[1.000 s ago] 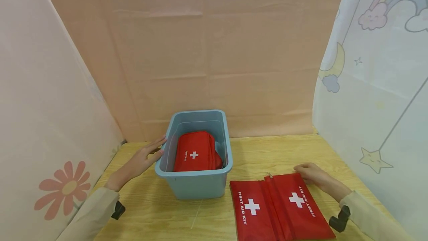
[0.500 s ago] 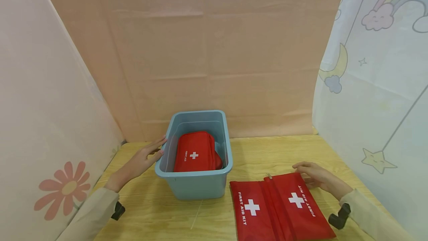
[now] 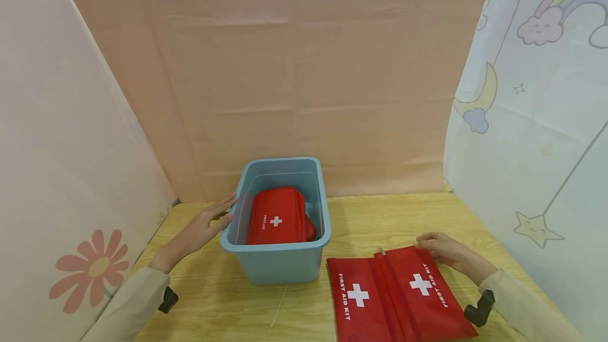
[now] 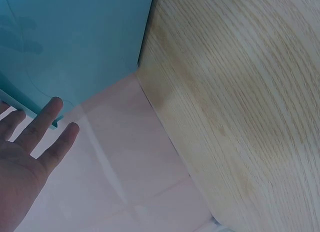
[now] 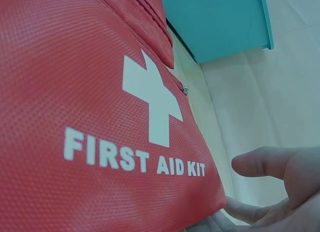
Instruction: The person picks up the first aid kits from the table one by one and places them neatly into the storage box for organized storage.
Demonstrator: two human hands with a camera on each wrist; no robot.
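A blue plastic bin (image 3: 277, 265) stands on the wooden table and holds a red first aid pouch (image 3: 277, 219). My left hand (image 3: 203, 227) lies flat against the bin's left wall with straight fingers (image 4: 52, 117), beside the bin (image 4: 75, 36). Two more red first aid pouches lie side by side in front right, the left one (image 3: 357, 300) and the right one (image 3: 423, 292). My right hand (image 3: 444, 251) sits at the right pouch's far corner. In the right wrist view its thumb (image 5: 240, 209) touches the pouch (image 5: 90, 117) at that corner, while a curled finger (image 5: 265, 164) hovers apart.
Fabric screens close in the table: pink at the back (image 3: 304, 67), a flower print on the left (image 3: 71, 173), a rainbow print on the right (image 3: 537, 146). Bare wood (image 3: 380, 220) shows between the bin and the right screen.
My right hand lifted its fingers off the right pouch, then settled back at the pouch's far corner with fingers curled. The left hand and bin have not moved.
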